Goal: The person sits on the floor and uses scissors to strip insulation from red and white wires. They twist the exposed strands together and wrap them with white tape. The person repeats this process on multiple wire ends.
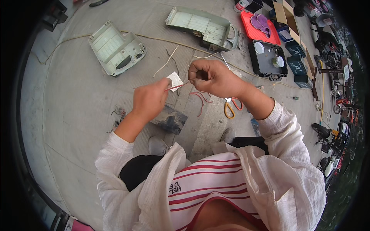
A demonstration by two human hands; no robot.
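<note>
My left hand (149,99) is closed, with a short red wire (176,87) gripped between thumb and fingers. The wire points right, toward my right hand (216,79). Its thin end reaches the pinched fingertips of that hand, whose fingers curl into a ring. Behind the wire, on the ground, lies a white square scrap (175,81). Several loose red wires (200,101) rest below my right hand. Beside them are scissors (233,106) with orange and red handles, partly covered by that hand.
Two pale green plastic shells (115,50) (202,27) lie farther off, with a long cable (169,41) running past them. At right are a black case (266,71) with a red lid (266,32), boxes (298,63) and a screwdriver (295,98). A dark block (169,118) lies near my shoes.
</note>
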